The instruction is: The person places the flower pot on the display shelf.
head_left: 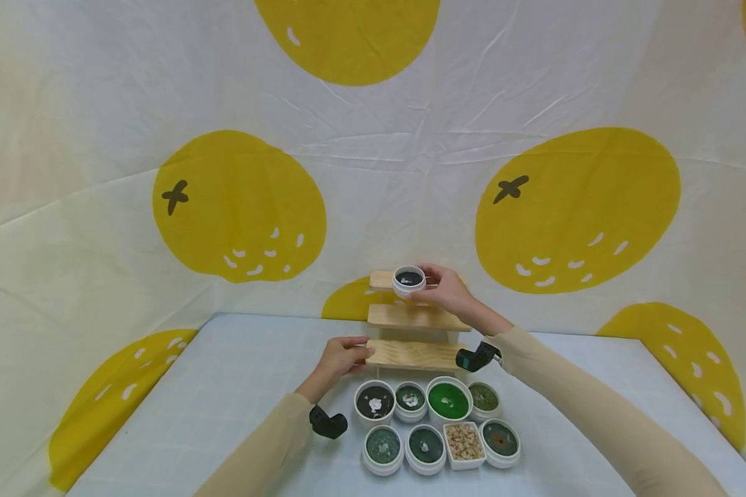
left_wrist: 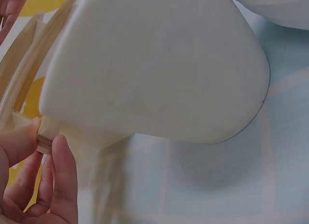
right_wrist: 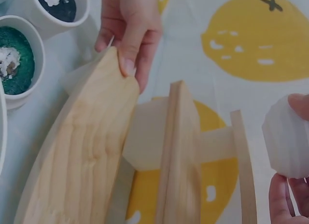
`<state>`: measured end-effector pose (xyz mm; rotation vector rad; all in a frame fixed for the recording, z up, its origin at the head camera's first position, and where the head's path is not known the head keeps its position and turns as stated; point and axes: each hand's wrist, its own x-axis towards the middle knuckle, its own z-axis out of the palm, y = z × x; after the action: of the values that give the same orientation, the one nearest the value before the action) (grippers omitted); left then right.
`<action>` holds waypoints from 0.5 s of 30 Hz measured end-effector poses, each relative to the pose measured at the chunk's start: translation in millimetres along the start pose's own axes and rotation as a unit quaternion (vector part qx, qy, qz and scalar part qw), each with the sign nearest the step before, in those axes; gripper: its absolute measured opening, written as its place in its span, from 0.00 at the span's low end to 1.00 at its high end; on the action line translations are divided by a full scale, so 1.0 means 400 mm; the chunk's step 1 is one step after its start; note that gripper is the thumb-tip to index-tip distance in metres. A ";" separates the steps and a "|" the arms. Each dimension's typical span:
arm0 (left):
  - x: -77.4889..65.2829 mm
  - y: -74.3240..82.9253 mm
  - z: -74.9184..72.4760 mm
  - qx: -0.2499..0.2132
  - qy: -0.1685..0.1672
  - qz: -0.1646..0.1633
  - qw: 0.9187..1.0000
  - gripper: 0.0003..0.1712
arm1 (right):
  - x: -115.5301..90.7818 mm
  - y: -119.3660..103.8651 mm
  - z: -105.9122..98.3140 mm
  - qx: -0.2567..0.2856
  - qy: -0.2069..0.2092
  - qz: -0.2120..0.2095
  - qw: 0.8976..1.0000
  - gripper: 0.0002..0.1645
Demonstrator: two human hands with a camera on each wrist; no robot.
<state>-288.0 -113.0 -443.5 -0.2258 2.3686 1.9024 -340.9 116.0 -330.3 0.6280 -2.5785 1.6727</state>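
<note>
A three-tier wooden shelf [head_left: 418,316] stands at the back of the table. My left hand [head_left: 342,357] pinches the left end of its lowest board [head_left: 418,355]; in the left wrist view the thumb [left_wrist: 19,146] lies on the board's corner with fingers beneath. My right hand [head_left: 445,288] grips a small round white pot [head_left: 409,281] with dark contents and a pale patch. That pot overlaps the top board [head_left: 382,279] in the head view. In the right wrist view the white pot [right_wrist: 286,139] shows from its side, between thumb and fingers, beyond the top board's edge [right_wrist: 244,171].
Two rows of containers sit before the shelf: a bright green pot [head_left: 449,400], a dark pot [head_left: 375,402], a speckled green pot [head_left: 383,446], a square dish of brown pieces [head_left: 464,443], and several others. A white cloth [head_left: 404,172] with yellow fruit hangs behind the table.
</note>
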 end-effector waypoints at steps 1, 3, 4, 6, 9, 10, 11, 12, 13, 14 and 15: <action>0.001 -0.001 0.000 -0.002 0.001 0.002 1.000 0.24 | 0.006 0.001 0.002 0.001 -0.002 0.001 1.000 0.37; 0.000 -0.002 -0.001 -0.003 0.001 0.002 1.000 0.24 | 0.017 0.005 0.007 0.004 -0.001 0.003 1.000 0.37; 0.000 -0.002 -0.001 -0.005 0.001 0.004 1.000 0.24 | 0.023 0.006 0.009 0.005 0.000 0.003 1.000 0.37; -0.001 -0.003 -0.001 -0.005 0.001 0.008 1.000 0.25 | 0.033 0.007 0.012 0.008 0.003 0.003 1.000 0.37; -0.002 -0.002 0.000 -0.006 0.001 0.011 1.000 0.25 | 0.044 0.007 0.017 0.011 0.007 0.001 1.000 0.36; -0.002 -0.002 0.000 -0.006 0.002 0.012 1.000 0.25 | 0.048 0.008 0.019 0.009 0.006 -0.002 1.000 0.36; -0.002 -0.003 0.001 -0.006 0.003 0.010 1.000 0.25 | 0.052 0.010 0.020 0.008 0.006 -0.004 1.000 0.37; -0.002 -0.003 0.001 -0.006 0.003 0.010 1.000 0.25 | 0.056 0.013 0.021 0.007 0.007 -0.006 1.000 0.37; -0.002 -0.004 0.001 -0.009 0.003 0.009 1.000 0.25 | 0.060 0.014 0.023 0.008 0.006 -0.008 1.000 0.37; -0.002 -0.004 0.001 -0.010 0.003 0.012 1.000 0.25 | 0.063 0.016 0.025 0.010 0.007 -0.009 1.000 0.37; -0.001 -0.005 0.001 -0.012 0.003 0.012 1.000 0.25 | 0.066 0.018 0.026 0.008 0.007 -0.011 1.000 0.37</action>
<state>-287.1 -112.9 -445.5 -0.2062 2.3633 1.9446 -365.5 100.6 -335.3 0.6422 -2.5417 1.6871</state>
